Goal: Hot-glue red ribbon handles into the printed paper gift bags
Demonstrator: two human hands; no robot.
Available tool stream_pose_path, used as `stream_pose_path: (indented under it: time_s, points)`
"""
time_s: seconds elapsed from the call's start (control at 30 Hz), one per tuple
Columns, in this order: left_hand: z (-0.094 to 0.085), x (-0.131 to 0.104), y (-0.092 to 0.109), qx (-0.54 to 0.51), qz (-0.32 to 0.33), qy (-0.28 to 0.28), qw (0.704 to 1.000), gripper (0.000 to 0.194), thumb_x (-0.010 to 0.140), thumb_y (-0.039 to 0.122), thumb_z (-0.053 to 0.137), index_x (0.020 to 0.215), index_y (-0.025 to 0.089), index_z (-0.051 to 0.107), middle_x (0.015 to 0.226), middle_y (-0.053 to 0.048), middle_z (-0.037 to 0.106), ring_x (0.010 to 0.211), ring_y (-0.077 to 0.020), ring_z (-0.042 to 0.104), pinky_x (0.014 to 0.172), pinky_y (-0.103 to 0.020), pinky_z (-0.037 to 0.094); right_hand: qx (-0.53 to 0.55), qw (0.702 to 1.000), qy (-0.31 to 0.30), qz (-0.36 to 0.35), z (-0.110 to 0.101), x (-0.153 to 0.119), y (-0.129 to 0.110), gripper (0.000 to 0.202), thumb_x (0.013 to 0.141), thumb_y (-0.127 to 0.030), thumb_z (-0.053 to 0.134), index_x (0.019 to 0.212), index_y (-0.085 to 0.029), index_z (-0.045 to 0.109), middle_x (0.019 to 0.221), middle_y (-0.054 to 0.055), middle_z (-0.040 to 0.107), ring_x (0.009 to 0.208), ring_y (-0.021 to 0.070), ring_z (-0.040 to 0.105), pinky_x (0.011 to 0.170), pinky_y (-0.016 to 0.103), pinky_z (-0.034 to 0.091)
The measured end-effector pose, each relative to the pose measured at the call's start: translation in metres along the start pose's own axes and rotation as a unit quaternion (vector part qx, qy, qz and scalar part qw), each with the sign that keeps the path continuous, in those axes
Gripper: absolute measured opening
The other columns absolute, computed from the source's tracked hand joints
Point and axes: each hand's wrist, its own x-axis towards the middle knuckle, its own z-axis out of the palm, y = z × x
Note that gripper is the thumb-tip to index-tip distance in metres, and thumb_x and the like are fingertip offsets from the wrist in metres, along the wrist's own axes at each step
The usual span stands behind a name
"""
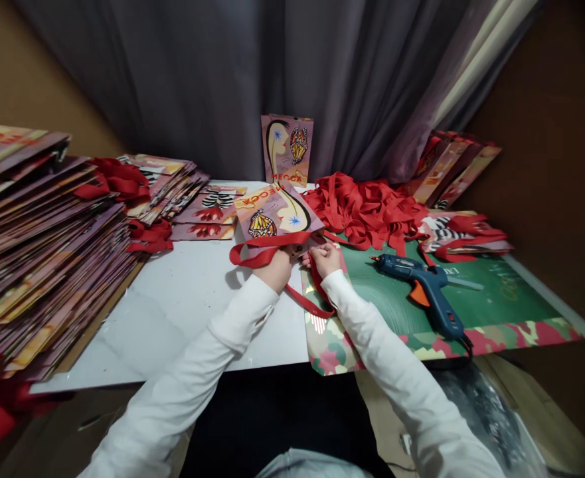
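A printed paper bag (278,209) with a butterfly and a face on it lies tilted in front of me, its lettering upside down and its mouth toward me. A red ribbon handle (252,255) loops across the near edge, over my left wrist. My left hand (276,267) is closed at the bag's mouth, its fingertips partly hidden there. Close beside it, my right hand (326,259) pinches a red ribbon (312,305) at the same edge; the ribbon hangs in a loop between my forearms.
A blue glue gun (424,285) lies on a green mat (382,299) at right. Behind it are a heap of red ribbons (362,209) and finished-looking bags (459,232). Tall stacks of flat bags (48,265) fill the left. One bag (288,149) stands against the curtain.
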Motion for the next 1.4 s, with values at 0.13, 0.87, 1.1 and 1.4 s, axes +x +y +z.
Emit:
stream_pose_path:
  time_s: [0.13,0.87,1.1,1.4]
  points:
    - [-0.013,-0.024,0.004,0.125,-0.01,0.017,0.992,0.037,0.079,0.003,0.037,0.104,0.007,0.064,0.1,-0.019,0.064,0.113,-0.034,0.053,0.105,-0.052,0.033,-0.054,0.998,0.009,0.009,-0.002,-0.002,-0.003,0.016,0.081,-0.022,0.055,0.081,-0.021,0.039,0.061,0.003,0.065,0.055,0.0168,0.066,0.054,0.03,0.056]
    - [-0.019,-0.049,-0.016,0.271,0.143,-0.07,0.949,0.037,0.088,0.014,0.043,0.121,0.022,0.059,0.118,-0.01,0.064,0.092,-0.0219,0.065,0.075,-0.035,0.047,-0.662,0.693,-0.108,-0.264,0.012,-0.003,-0.108,0.042,0.084,-0.006,0.048,0.124,-0.017,0.055,0.125,0.016,0.054,0.115,0.0287,0.048,0.086,0.04,0.048]
    - [-0.023,-0.065,-0.028,0.257,0.168,-0.024,0.951,0.047,0.083,0.015,0.049,0.125,0.031,0.061,0.136,-0.01,0.052,0.117,-0.0325,0.048,0.093,-0.049,0.031,-0.621,0.712,-0.241,-0.22,0.011,0.005,-0.12,0.047,0.063,-0.041,0.082,0.104,-0.024,0.067,0.123,0.01,0.051,0.12,0.0302,0.047,0.094,0.042,0.044]
    - [-0.028,-0.062,-0.036,0.222,0.202,-0.016,0.954,0.056,0.072,0.016,0.054,0.125,0.033,0.061,0.136,-0.01,0.043,0.124,-0.0348,0.03,0.095,-0.053,0.026,-0.477,0.76,-0.394,-0.199,0.05,0.033,-0.126,0.023,0.052,-0.025,0.085,0.051,-0.02,0.062,0.055,-0.004,0.06,0.059,0.0129,0.057,0.06,0.024,0.045]
